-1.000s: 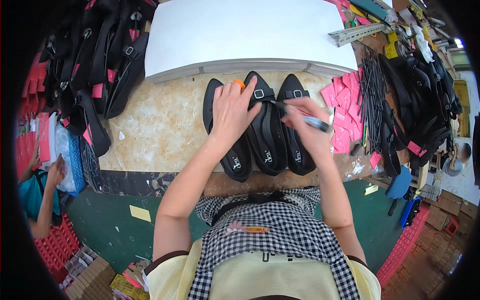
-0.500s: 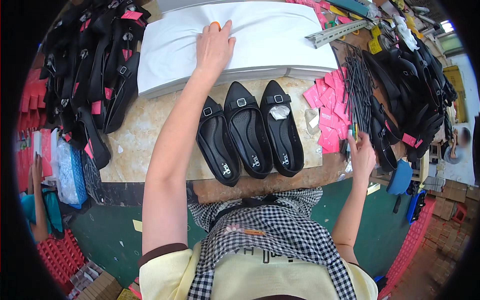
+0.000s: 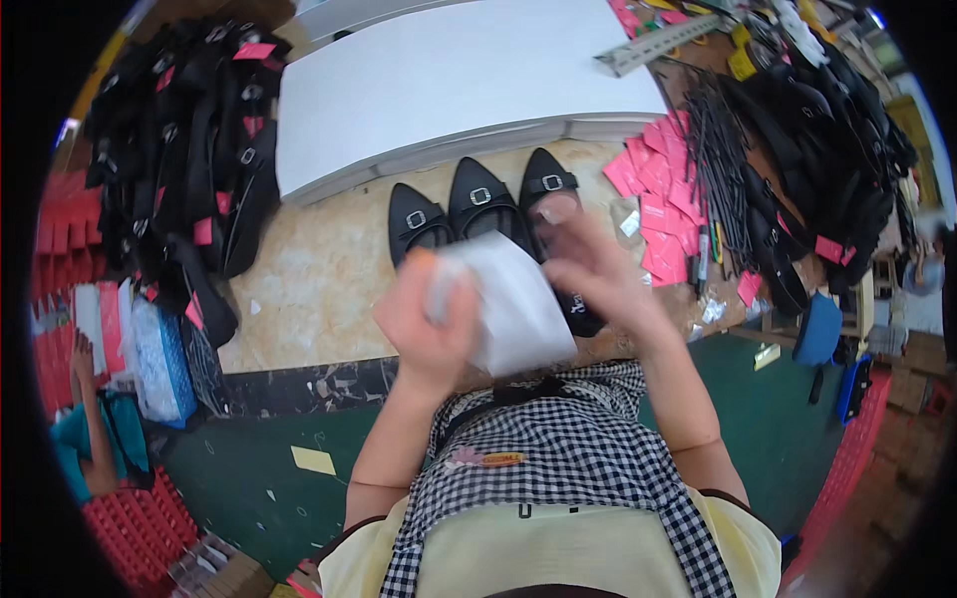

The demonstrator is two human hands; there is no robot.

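A white paper sheet (image 3: 518,309), blurred and partly bunched, is gripped in my left hand (image 3: 429,314), which has an orange cover on one finger. My right hand (image 3: 608,269) is at the sheet's right side, smeared by motion, with its thumb and fingers apart. Beneath the hands, three black pointed flat shoes with square buckles stand in a row: the left shoe (image 3: 414,214), the middle shoe (image 3: 478,189) and the right shoe (image 3: 546,174). Sheet and hands hide much of their insoles.
Behind the shoes lies a thick stack of white paper (image 3: 459,70) with a metal angle bar (image 3: 658,45) at its right. Pink tags (image 3: 658,214), black sticks (image 3: 713,159) and pens (image 3: 703,254) lie to the right. Black shoes are heaped left (image 3: 189,149) and right (image 3: 797,130).
My left hand has come back from the paper stack to above the shoes with a sheet in it. My right hand has left the pens and moved left to the sheet.
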